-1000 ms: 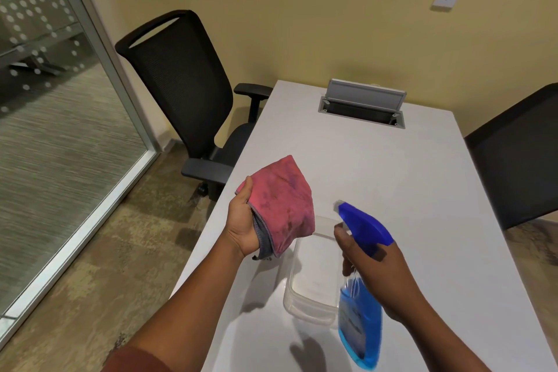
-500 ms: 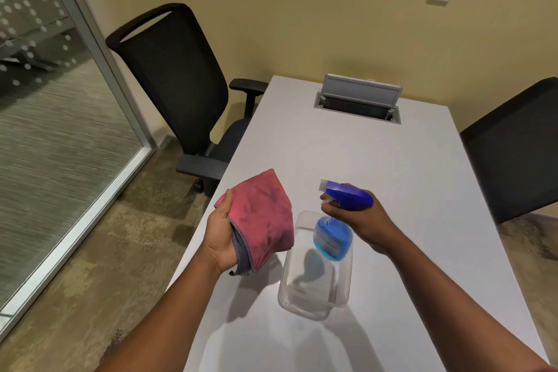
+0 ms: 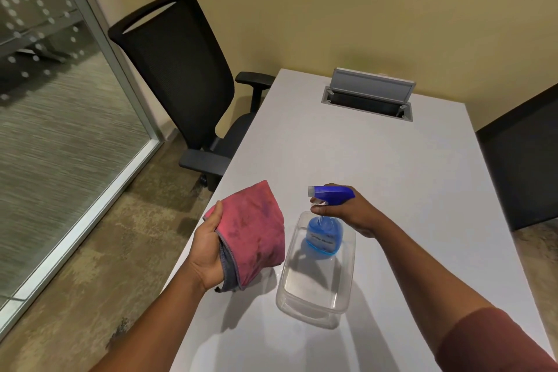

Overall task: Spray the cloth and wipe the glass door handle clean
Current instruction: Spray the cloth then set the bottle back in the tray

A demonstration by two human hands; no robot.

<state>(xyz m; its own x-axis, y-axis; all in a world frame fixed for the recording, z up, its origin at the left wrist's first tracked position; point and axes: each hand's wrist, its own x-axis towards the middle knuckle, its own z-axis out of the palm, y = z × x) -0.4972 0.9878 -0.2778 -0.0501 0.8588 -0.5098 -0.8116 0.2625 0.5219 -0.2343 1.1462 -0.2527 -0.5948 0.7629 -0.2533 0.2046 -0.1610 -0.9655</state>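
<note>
My left hand (image 3: 206,251) holds a folded pink cloth (image 3: 255,231) with a grey underside, raised above the left edge of the white table (image 3: 392,178). My right hand (image 3: 350,211) grips the blue trigger head of a spray bottle (image 3: 324,234) holding blue liquid. The bottle's nozzle points left toward the cloth, and its lower part sits inside a clear plastic container (image 3: 317,296) on the table. No door handle is in view.
A glass wall with a dotted frosted band and metal frame (image 3: 90,39) runs along the left. A black office chair (image 3: 187,84) stands at the table's left, another black chair (image 3: 525,166) at the right. A grey cable box (image 3: 370,93) is set into the table's far end.
My right hand has lowered the spray bottle from in the air into the clear container. My left hand with the cloth has dropped slightly and stayed beside it.
</note>
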